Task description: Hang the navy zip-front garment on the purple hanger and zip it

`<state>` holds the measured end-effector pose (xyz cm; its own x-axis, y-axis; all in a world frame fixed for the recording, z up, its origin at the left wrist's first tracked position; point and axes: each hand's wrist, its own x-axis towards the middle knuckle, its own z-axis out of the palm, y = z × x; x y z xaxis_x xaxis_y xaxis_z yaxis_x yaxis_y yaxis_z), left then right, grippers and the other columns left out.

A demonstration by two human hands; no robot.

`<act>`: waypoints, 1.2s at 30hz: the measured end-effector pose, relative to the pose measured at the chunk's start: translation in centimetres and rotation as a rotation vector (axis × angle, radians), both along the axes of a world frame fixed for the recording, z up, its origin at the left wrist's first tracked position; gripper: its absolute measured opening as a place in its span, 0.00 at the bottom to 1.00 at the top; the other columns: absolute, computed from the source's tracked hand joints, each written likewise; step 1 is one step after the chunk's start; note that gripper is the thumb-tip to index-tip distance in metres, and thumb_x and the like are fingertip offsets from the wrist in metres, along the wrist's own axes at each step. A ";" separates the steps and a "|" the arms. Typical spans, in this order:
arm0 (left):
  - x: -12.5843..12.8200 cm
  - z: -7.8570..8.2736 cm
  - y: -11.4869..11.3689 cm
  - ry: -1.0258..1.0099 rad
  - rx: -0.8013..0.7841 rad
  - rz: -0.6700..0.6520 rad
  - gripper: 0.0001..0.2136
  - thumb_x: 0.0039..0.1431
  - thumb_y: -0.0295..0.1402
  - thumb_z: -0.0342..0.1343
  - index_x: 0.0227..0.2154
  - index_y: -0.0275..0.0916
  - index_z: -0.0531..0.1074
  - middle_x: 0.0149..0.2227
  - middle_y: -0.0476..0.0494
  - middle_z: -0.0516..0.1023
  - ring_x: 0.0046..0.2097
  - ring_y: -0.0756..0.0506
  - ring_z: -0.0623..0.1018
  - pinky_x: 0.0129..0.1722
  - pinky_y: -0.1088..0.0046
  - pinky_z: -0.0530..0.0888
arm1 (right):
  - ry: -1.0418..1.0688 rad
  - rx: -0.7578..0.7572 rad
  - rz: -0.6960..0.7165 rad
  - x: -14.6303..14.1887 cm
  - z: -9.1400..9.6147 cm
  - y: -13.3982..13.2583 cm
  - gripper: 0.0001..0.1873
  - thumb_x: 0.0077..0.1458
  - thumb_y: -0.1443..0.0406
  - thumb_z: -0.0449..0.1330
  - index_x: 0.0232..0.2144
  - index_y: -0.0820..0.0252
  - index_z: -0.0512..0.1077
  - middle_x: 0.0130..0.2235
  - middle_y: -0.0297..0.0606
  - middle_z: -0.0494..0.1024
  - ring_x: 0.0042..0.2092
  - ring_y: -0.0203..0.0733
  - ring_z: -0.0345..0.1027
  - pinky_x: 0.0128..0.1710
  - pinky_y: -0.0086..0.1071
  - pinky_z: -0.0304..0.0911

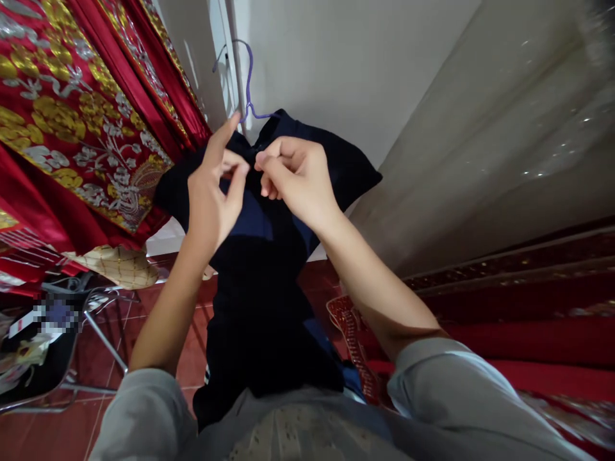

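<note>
Head view: matte navy-black garment, wide-shouldered, hangs from slim purple hanger, smooth curved hook up at a white upright strip. Left hand: index raised, thumb tip at a curled finger. Right hand: thumb and index pinched. Both sit at the garment's neckline edge, blocking part of it; can't tell if either grips anything. Red satin cloth, gold/silver floral embroidery, crowds its left edge. Translucent wrinkled sheeting past its right edge. Black-seated chair, tubular metal legs, on red floor tiles; clutter along seat's left edge.
</note>
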<state>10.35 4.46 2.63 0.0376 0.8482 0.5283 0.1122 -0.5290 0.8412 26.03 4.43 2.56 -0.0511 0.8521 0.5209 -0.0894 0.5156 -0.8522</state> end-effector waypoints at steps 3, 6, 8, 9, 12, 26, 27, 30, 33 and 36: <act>0.2 0.4 2.6 0.189 0.165 0.007 0.07 0.63 0.32 0.64 0.41 0.37 0.75 0.38 0.45 0.76 0.54 0.40 0.78 0.59 0.60 0.71 | -0.080 0.087 -0.105 0.5 -0.2 0.6 0.15 0.64 0.58 0.63 0.29 0.57 0.66 0.23 0.28 0.66 0.26 0.32 0.64 0.29 0.26 0.61; 0.3 1.1 3.7 0.291 0.390 0.114 0.11 0.67 0.41 0.62 0.38 0.38 0.74 0.35 0.46 0.74 0.46 0.44 0.79 0.52 0.65 0.73 | -0.273 0.121 -0.250 0.3 -2.6 2.0 0.12 0.64 0.60 0.61 0.30 0.56 0.66 0.24 0.31 0.67 0.28 0.37 0.65 0.33 0.32 0.63; 0.0 2.7 4.0 0.224 0.612 0.228 0.16 0.68 0.49 0.58 0.38 0.39 0.72 0.33 0.49 0.71 0.38 0.48 0.76 0.43 0.71 0.72 | -0.441 0.067 -0.317 -0.1 -5.4 2.9 0.09 0.61 0.64 0.60 0.28 0.57 0.66 0.24 0.33 0.69 0.28 0.39 0.64 0.32 0.34 0.60; -0.4 3.7 4.1 0.177 0.716 0.266 0.18 0.68 0.51 0.56 0.37 0.39 0.71 0.32 0.49 0.70 0.35 0.50 0.74 0.40 0.73 0.71 | -0.502 0.012 -0.319 -0.3 -6.9 3.2 0.09 0.59 0.66 0.59 0.27 0.57 0.66 0.24 0.34 0.70 0.27 0.39 0.64 0.31 0.34 0.59; -2.0 6.0 4.4 0.193 0.810 0.237 0.19 0.69 0.52 0.54 0.39 0.38 0.68 0.34 0.51 0.69 0.33 0.53 0.72 0.35 0.75 0.68 | -0.470 -0.141 -0.203 -0.6 -10.1 2.9 0.11 0.61 0.63 0.57 0.26 0.57 0.65 0.22 0.32 0.70 0.25 0.37 0.64 0.30 0.33 0.57; -2.3 2.1 1.9 0.640 0.408 0.078 0.06 0.69 0.35 0.57 0.37 0.38 0.75 0.33 0.47 0.81 0.38 0.46 0.81 0.44 0.71 0.75 | -0.216 0.138 -0.138 -1.1 -2.3 1.6 0.24 0.65 0.45 0.58 0.28 0.56 0.63 0.19 0.28 0.66 0.22 0.32 0.60 0.24 0.28 0.58; -2.3 2.0 1.8 0.661 0.410 0.079 0.07 0.69 0.36 0.57 0.37 0.38 0.75 0.34 0.46 0.80 0.39 0.46 0.81 0.47 0.70 0.75 | -0.229 0.144 -0.154 -1.0 -2.4 1.4 0.24 0.65 0.46 0.58 0.27 0.55 0.62 0.19 0.28 0.66 0.22 0.32 0.60 0.24 0.29 0.58; -2.0 1.6 1.7 0.702 0.427 0.118 0.07 0.68 0.37 0.57 0.37 0.39 0.75 0.34 0.45 0.80 0.42 0.43 0.81 0.51 0.66 0.73 | -0.226 0.147 -0.172 -0.7 -2.4 0.9 0.23 0.64 0.49 0.60 0.25 0.56 0.63 0.19 0.28 0.65 0.22 0.32 0.60 0.23 0.29 0.57; -1.0 1.1 1.4 0.672 0.441 0.158 0.07 0.69 0.37 0.56 0.37 0.40 0.74 0.34 0.45 0.79 0.44 0.42 0.81 0.51 0.64 0.73 | -0.196 0.125 -0.157 -0.5 -2.3 1.0 0.20 0.65 0.53 0.62 0.25 0.56 0.64 0.20 0.30 0.67 0.22 0.33 0.62 0.23 0.29 0.56; -0.5 1.6 1.4 0.470 0.499 0.189 0.07 0.69 0.36 0.57 0.36 0.40 0.73 0.32 0.48 0.77 0.41 0.46 0.80 0.46 0.66 0.74 | -0.235 0.064 -0.114 -0.6 -3.4 2.2 0.17 0.65 0.60 0.61 0.24 0.58 0.66 0.19 0.31 0.69 0.21 0.32 0.62 0.24 0.29 0.56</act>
